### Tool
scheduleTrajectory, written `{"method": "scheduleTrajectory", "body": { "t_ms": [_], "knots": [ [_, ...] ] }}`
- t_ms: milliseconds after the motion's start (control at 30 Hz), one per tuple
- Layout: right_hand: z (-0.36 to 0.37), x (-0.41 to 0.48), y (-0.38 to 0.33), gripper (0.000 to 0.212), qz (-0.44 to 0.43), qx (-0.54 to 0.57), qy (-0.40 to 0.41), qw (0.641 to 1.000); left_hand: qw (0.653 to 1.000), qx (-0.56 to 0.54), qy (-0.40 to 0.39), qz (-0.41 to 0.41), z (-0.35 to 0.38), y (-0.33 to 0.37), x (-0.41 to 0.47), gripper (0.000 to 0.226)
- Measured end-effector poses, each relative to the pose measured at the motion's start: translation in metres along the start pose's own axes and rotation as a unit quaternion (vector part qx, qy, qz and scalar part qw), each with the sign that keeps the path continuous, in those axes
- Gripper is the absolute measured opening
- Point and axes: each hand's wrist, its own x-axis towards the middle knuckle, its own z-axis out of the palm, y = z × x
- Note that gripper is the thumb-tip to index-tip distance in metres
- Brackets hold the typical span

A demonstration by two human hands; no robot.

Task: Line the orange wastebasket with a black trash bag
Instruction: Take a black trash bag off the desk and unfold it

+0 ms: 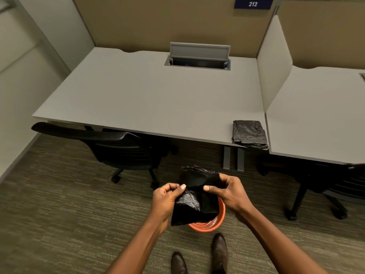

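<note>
The left hand (167, 196) and right hand (227, 189) are held close together, each pinched on the upper part of the black trash bag (194, 196), thumbs on the near face. The grip is judged to serve separating the layers to find the mouth; the bag is still largely folded and not yet opened. It is held above the orange wastebasket (214, 224), presumably so that it can be lowered straight in once opened. The basket stands on the carpet just beyond two shoes (219, 250), its rim partly hidden by the bag; no liner is seen in its visible part. A folded stack of spare bags (248, 134) lies on the desk's (148, 91) near right corner, within reach.
</note>
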Motion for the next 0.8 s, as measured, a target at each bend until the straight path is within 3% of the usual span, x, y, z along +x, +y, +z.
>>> {"method": "scheduleTrajectory", "body": {
  "t_ms": [200,300,467,633,700,800],
  "knots": [
    [0.015,-0.018,0.011,0.028,-0.04,-0.079,0.067,0.994,0.988,0.113,0.086,0.06,-0.003,0.008,-0.016,0.028],
    [0.019,-0.026,0.021,0.029,-0.052,-0.156,0.094,0.982,0.98,0.145,0.111,0.075,0.006,0.019,-0.027,0.046],
    [0.027,-0.032,0.029,0.035,-0.098,-0.25,0.109,0.957,0.99,0.119,0.006,-0.08,0.025,0.038,-0.038,0.085],
    [0.023,-0.037,0.034,0.032,-0.131,-0.273,0.109,0.947,0.992,0.114,0.025,-0.047,0.039,0.021,-0.039,0.02],
    [0.017,-0.044,0.032,0.034,-0.112,-0.248,0.104,0.957,0.995,0.088,0.034,-0.01,0.045,0.017,-0.045,0.013],
    [0.006,-0.057,0.024,0.04,-0.088,-0.167,0.073,0.979,0.981,0.169,0.077,0.063,0.054,0.009,-0.049,0.012]
  ]
}}
